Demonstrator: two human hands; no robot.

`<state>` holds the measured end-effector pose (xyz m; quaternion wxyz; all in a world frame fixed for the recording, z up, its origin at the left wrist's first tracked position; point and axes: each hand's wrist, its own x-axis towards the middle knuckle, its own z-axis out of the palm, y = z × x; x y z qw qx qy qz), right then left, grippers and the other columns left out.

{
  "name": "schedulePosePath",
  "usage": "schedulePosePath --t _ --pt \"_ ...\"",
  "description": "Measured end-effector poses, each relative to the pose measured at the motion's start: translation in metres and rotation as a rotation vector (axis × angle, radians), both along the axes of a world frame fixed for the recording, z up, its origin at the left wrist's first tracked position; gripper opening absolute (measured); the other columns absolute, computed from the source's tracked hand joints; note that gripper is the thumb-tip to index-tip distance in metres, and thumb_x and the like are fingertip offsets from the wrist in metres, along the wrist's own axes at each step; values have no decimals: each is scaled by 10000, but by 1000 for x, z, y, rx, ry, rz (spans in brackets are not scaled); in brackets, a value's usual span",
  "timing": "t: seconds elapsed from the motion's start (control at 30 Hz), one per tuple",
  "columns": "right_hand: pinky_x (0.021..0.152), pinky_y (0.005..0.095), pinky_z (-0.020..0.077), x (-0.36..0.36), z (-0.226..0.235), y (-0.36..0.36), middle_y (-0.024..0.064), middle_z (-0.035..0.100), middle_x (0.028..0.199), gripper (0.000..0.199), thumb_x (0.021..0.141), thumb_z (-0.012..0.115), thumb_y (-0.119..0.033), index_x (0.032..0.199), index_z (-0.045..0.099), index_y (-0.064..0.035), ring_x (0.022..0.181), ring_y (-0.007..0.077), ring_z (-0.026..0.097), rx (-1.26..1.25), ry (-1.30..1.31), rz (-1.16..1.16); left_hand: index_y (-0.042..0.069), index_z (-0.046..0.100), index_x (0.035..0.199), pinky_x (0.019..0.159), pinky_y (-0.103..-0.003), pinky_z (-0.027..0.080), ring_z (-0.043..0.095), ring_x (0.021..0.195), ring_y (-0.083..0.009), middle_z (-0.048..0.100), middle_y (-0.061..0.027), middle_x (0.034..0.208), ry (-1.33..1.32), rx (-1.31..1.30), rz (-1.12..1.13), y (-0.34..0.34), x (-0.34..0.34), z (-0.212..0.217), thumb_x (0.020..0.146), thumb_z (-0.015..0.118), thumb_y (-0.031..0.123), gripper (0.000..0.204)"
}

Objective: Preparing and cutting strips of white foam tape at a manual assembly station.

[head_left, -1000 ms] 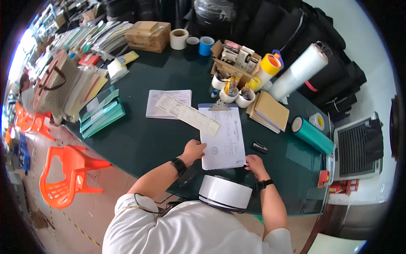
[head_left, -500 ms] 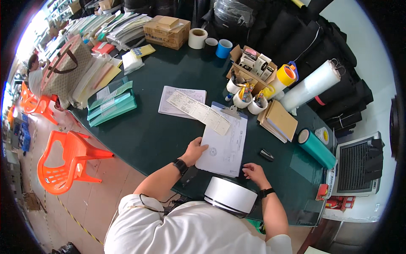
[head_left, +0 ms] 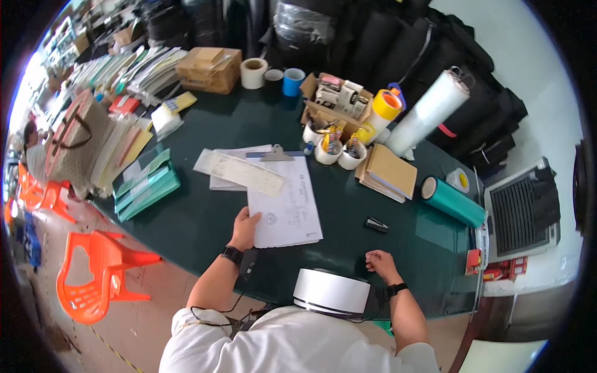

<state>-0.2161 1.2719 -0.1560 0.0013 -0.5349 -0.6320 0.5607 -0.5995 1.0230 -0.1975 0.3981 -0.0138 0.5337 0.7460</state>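
A clipboard (head_left: 286, 205) with white printed sheets under its metal clip lies before me on the dark green table. My left hand (head_left: 244, 229) grips its lower left edge, thumb on top of the sheets and the other fingers out of sight beneath. One long printed slip (head_left: 239, 172) lies across the clipboard's upper left and over a stack of papers (head_left: 227, 185). Off the clipboard's lower right corner, my right hand (head_left: 380, 264) rests on the table, fingers curled in with nothing visible in them. Beyond it lies a small black stapler (head_left: 377, 224).
Pen cups (head_left: 328, 151) and a box of supplies (head_left: 339, 99) stand beyond the clipboard. Brown notebooks (head_left: 390, 172) and a green roll (head_left: 453, 202) lie to the right. Teal folders (head_left: 146, 186) are at left, near an orange chair (head_left: 102, 273).
The view has shifted. The clipboard has turned straighter, with my left hand still on its edge. My right hand has come away from the sheets' lower right corner.
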Motion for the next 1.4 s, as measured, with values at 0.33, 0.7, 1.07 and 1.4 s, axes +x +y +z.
schedulePosePath --t 0.33,0.7,1.07,1.4 --pt "622 271 547 16 -16 -5 51 674 832 153 934 637 -138 1021 689 -22 693 136 658 74 52 -11 -17 565 1146 844 -366 542 659 942 -228 670 -124 1085 -55 101 166 33 -20 -6 953 577 24 198" --pt "579 276 541 14 -21 -9 51 685 815 160 933 645 -166 990 693 -25 658 127 655 254 60 -15 -53 602 937 413 -283 474 597 498 -151 629 -93 723 508 -576 -109 15 -40 3 949 659 246 305" --pt "545 316 570 18 -10 5 95 702 778 243 943 633 -227 968 683 9 632 190 705 136 93 28 17 578 1052 536 -261 525 635 657 -143 630 -73 871 313 -429 -186 -34 -12 17 971 643 229 236" --pt "500 321 582 30 -18 37 130 700 775 300 961 621 -241 999 648 55 633 200 717 -240 288 133 24 557 1169 647 -263 537 648 744 -133 640 -61 965 463 -420 -260 6 111 170 980 625 188 260"
